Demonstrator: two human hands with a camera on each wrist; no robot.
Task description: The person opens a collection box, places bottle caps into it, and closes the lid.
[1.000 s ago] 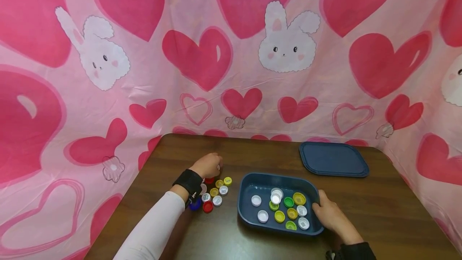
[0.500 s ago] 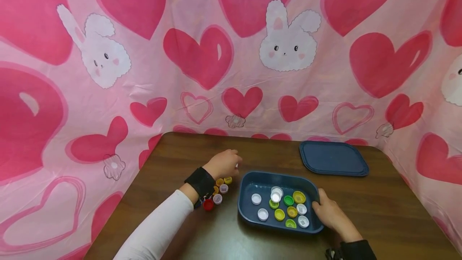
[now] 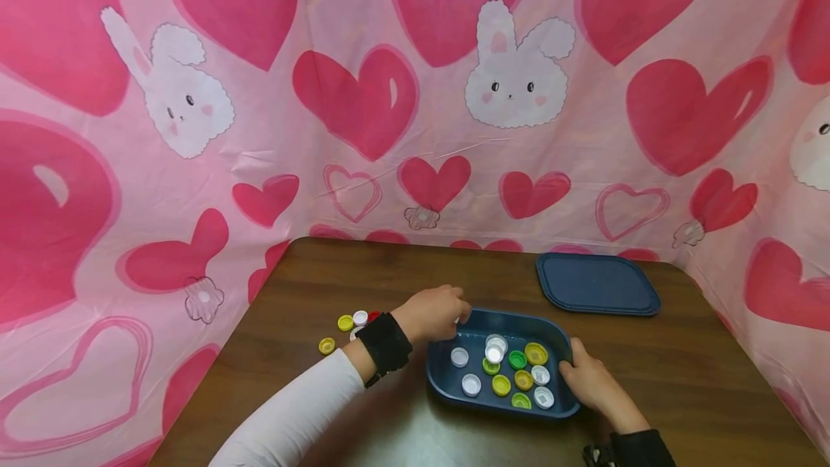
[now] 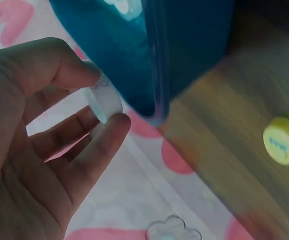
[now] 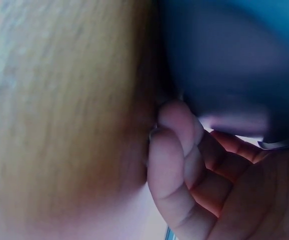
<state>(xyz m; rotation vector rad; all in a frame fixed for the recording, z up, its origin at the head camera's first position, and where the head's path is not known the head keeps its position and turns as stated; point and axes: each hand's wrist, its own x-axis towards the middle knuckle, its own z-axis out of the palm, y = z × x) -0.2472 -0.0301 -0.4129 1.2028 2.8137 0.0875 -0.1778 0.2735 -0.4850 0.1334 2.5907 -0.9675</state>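
Observation:
My left hand [image 3: 433, 313] is over the left back corner of a dark blue plastic box [image 3: 480, 408]. Between thumb and fingertips it pinches a white bottle cap [image 4: 106, 97], tilted on edge beside the box's rim in the left wrist view. My right hand [image 3: 598, 384] grips the box's right end, thumb on the rim; the right wrist view shows its fingers [image 5: 167, 160] curled low against the outer wall. Inside the box lie several bottle caps: white ones [image 3: 471, 385], yellow ones [image 3: 501, 385] and green ones [image 3: 517, 359]. Two white caps sit stacked or overlapping near the middle.
Left of the box, more loose caps lie on the wooden table [image 3: 389, 272], among them a yellow cap [image 3: 327, 346] and a white cap [image 3: 359, 318]; my left wrist hides others. A flat blue lid [image 3: 598, 284] rests at the back right, before a pink heart-patterned cloth [image 3: 363, 207].
My left hand has moved right from the loose caps to the box's back left corner, carrying the white bottle cap. The right hand and the box stay in place.

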